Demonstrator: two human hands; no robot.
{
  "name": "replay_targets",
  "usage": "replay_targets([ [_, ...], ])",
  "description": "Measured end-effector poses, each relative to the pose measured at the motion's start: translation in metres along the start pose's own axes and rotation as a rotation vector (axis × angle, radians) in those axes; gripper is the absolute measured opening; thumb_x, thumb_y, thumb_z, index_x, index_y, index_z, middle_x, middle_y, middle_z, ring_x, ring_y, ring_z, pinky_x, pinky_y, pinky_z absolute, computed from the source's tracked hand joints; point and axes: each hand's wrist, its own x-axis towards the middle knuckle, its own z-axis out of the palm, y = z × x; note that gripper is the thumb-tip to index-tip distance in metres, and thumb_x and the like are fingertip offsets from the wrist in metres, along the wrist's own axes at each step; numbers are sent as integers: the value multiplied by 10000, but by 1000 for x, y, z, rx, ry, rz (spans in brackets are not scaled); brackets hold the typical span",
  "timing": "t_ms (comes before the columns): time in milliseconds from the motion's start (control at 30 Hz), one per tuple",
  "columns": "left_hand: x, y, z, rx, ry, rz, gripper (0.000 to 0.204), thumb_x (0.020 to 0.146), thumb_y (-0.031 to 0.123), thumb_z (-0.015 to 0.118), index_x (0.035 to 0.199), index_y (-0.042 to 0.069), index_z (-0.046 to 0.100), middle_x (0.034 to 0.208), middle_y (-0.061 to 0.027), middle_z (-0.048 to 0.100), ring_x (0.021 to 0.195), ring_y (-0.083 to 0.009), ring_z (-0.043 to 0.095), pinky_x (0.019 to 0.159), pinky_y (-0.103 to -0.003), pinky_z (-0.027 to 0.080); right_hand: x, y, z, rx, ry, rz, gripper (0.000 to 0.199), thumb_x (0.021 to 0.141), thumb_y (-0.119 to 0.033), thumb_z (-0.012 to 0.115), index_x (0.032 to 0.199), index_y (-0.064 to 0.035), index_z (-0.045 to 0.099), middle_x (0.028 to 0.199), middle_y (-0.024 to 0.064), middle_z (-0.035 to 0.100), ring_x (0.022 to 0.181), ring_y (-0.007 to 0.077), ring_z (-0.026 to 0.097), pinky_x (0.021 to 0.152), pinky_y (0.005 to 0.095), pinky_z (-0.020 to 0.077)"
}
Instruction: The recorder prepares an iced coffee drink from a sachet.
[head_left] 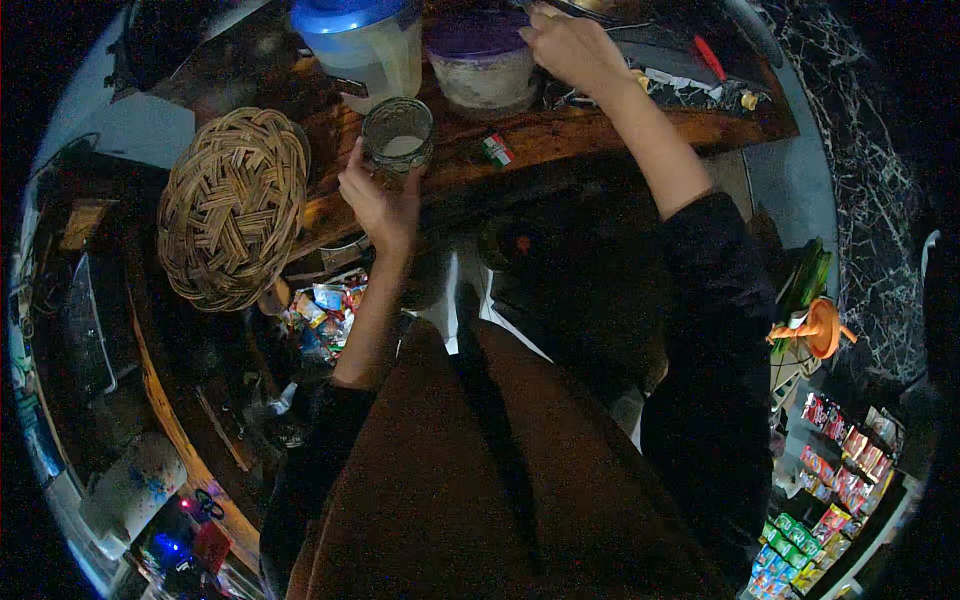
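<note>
My left hand (378, 205) is wrapped round a clear drinking glass (398, 138), held up by the wooden counter's front edge. Something pale shows inside the glass, too dim to name. At the counter's back right my right hand (577, 50) has its fingers bent together, beside a clear round tub with a purple lid (480, 35). What those fingers hold, if anything, is cut off by the top of the picture. To the left of that tub stands a taller clear container with a blue lid (350, 12).
A woven wicker basket (235, 210) sits left of the glass. On the wooden counter (620, 132) lie a small red, white and green packet (497, 150) and a red-handled tool (710, 58). Colourful sachets (335, 310) are below the counter; more packets (800, 540) hang at lower right.
</note>
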Motion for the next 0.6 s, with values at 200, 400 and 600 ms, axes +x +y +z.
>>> replay_targets([
  [200, 3, 8, -6, 88, -81, -51, 761, 542, 118, 754, 1170, 9, 340, 995, -158, 423, 945, -335, 391, 813, -403, 336, -20, -20, 22, 118, -91, 72, 104, 678, -120, 563, 773, -78, 555, 792, 39, 537, 705, 184, 589, 554, 291, 496],
  [400, 0, 3, -9, -9, -56, 19, 779, 567, 95, 735, 1202, 28, 289, 1114, -182, 334, 1033, -349, 348, 886, -422, 299, -13, -8, -3, -31, 224, 340, 105, 713, -138, 558, 813, -108, 570, 737, 59, 514, 647, 217, 586, 527, 299, 488],
  [600, -14, 34, -25, -35, 64, 164, 765, 583, 89, 729, 1201, 33, 283, 1187, -176, 265, 1157, -356, 254, 965, -416, 240, -11, 30, -72, 195, -103, 484, 177, 787, -183, 484, 878, -66, 580, 780, 74, 558, 687, 228, 574, 606, 324, 468],
])
